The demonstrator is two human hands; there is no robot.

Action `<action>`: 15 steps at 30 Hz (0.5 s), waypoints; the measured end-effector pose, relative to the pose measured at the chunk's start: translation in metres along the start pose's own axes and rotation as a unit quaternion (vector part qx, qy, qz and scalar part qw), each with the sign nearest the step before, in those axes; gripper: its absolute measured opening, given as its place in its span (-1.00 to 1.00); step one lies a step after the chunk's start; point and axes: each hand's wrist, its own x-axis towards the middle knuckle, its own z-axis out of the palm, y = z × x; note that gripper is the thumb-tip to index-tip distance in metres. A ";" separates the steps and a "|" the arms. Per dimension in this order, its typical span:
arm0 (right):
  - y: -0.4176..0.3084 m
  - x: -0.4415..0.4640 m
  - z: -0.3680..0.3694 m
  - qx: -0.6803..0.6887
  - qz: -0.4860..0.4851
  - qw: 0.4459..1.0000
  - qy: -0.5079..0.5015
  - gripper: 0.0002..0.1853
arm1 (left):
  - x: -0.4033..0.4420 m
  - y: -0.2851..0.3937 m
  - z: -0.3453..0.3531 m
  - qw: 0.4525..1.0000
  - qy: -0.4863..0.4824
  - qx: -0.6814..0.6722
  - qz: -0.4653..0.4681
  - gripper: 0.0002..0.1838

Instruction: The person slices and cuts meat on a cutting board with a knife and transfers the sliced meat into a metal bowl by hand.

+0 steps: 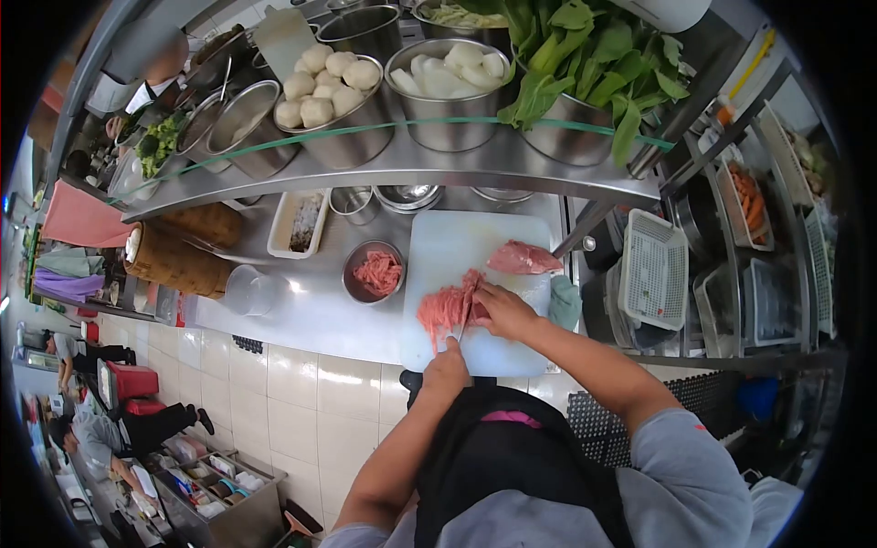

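My left hand (446, 370) is closed around the handle of a knife (463, 326), whose thin blade stands edge-down against the meat. The fingers of my right hand (499, 310) are curled over a piece of raw meat (477, 313) beside the blade. Left of the knife, sliced raw meat (441, 308) lies in a loose pile. A larger uncut chunk of meat (523, 258) rests near the far right of the white cutting board (438, 242). Just left of the board, a steel bowl (348, 274) holds more cut meat (377, 273).
A grey-green cloth (565, 303) lies at the board's right edge. A steel shelf (384, 172) above the counter carries pots of dough-like balls (316, 87), white vegetable pieces (452, 71) and leafy greens (594, 55). A white basket (654, 269) stands right. Other people (100, 434) work at left.
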 end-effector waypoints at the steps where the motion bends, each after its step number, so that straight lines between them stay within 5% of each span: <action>1: -0.003 -0.002 -0.003 0.026 0.016 0.999 -0.013 -0.49 | -0.002 -0.002 -0.003 1.000 0.002 0.000 0.000 -0.76; 7: 0.001 -0.008 0.001 0.033 0.032 0.999 0.005 -0.44 | -0.038 0.024 -0.072 0.997 -0.075 0.033 -0.013 -0.76; 15: 0.015 0.002 0.011 0.029 0.002 0.999 0.025 -0.43 | -0.011 0.002 -0.004 0.999 -0.024 0.017 -0.020 -0.76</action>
